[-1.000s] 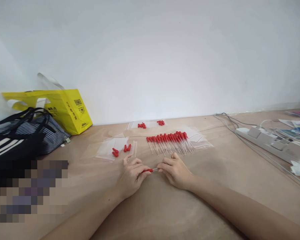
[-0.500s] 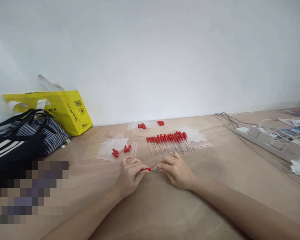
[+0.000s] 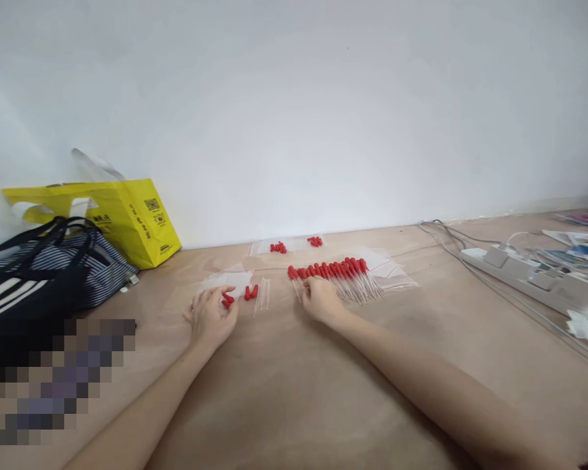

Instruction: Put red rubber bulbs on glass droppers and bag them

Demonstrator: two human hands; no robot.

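Observation:
On the left, my left hand (image 3: pixel 212 318) hovers at the loose red rubber bulbs (image 3: pixel 228 300), its thumb and forefinger apart around them. Two more red bulbs (image 3: pixel 251 292) lie just right of it, beside a few clear thin tubes (image 3: pixel 263 295). My right hand (image 3: pixel 322 300) has its fingers curled at the left part of a row of red-topped droppers (image 3: pixel 355 271). Its fingertips pinch at a dropper there, mostly hidden by the hand. The row's droppers lie side by side, bulbs toward the wall.
Clear plastic bags (image 3: pixel 389 269) lie beyond the row, and another bag (image 3: pixel 225 277) sits under the left bulbs. More red bulbs (image 3: pixel 277 247) rest near the wall. A yellow bag (image 3: pixel 151 228) and striped bag (image 3: pixel 102 261) stand left. A power strip (image 3: pixel 480 258) with cables lies right.
The hands have parted from the dropper they held together in front. My right hand has moved up to the row; my left has moved left to the loose bulbs and its fingers have spread.

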